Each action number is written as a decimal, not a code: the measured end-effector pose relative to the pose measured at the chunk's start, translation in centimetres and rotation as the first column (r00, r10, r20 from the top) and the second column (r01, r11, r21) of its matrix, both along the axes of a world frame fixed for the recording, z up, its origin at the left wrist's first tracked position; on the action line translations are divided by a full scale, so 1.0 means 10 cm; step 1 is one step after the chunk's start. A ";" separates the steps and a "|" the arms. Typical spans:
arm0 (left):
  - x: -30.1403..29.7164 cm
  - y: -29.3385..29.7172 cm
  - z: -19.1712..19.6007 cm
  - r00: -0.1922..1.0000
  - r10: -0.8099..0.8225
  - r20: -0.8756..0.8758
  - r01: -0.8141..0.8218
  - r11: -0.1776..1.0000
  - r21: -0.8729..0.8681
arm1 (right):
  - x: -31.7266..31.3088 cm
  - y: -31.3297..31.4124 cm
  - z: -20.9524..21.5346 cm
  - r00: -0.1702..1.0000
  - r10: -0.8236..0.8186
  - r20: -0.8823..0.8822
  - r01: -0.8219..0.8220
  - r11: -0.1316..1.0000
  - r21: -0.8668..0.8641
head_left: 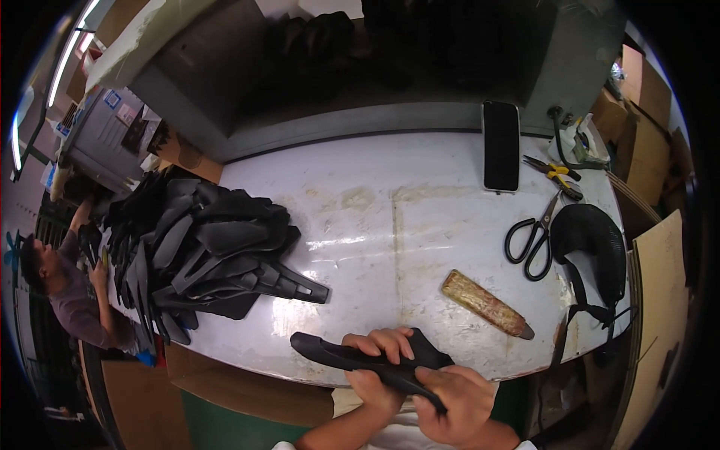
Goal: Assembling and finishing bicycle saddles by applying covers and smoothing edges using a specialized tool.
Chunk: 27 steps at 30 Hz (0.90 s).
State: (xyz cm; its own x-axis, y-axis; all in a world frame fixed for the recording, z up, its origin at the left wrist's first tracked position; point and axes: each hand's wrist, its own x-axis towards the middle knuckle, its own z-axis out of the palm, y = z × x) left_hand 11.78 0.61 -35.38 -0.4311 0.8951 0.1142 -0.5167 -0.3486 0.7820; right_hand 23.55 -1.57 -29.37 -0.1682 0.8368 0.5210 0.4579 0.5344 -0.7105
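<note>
A long black moulded part (322, 351) is held in front of me at the table's near edge, tilted down to the right. My left hand (379, 367) is closed round its middle, fingers over the top and thumb below. My right hand (459, 397) grips its right end, thumb pressed along it. A wider black flap (426, 351) shows behind the fingers; I cannot tell whether it belongs to the same part. To the left lies a heap of similar black moulded parts (225, 232). Nearest my right hand on the tabletop is a worn, tape-wrapped tool (484, 301) with a dark tip.
Black-handled scissors (534, 244), yellow-handled pliers (559, 172), a phone (501, 146) and a curved black strapped item (600, 247) lie along the right of the white table (345, 225). A grey metal housing (300, 124) stands behind. Another person (75, 292) works at far left.
</note>
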 end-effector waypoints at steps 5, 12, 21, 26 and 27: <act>-0.15 0.10 0.01 0.992 -0.089 0.088 0.086 0.995 0.043 | 0.11 0.18 0.01 0.929 0.276 -0.245 -0.333 0.914 -0.231; -0.18 -0.08 0.15 0.982 -0.014 -0.187 0.034 0.994 0.102 | 0.13 -0.10 -0.14 0.821 0.241 -0.518 -0.413 0.877 -0.247; -0.62 -0.15 0.05 0.982 -0.067 -0.175 0.079 0.995 0.063 | -0.31 -0.10 0.07 0.775 0.056 -0.629 -0.302 0.907 -0.292; -0.60 -0.06 0.23 0.916 -0.120 0.383 0.141 0.990 -0.027 | -0.27 -0.07 -0.20 0.945 0.322 -0.054 -0.327 0.934 -0.142; -0.54 -0.11 0.11 0.877 -0.144 0.458 0.138 0.989 0.048 | -0.24 -0.04 -0.31 0.915 0.398 -0.070 -0.404 0.907 -0.120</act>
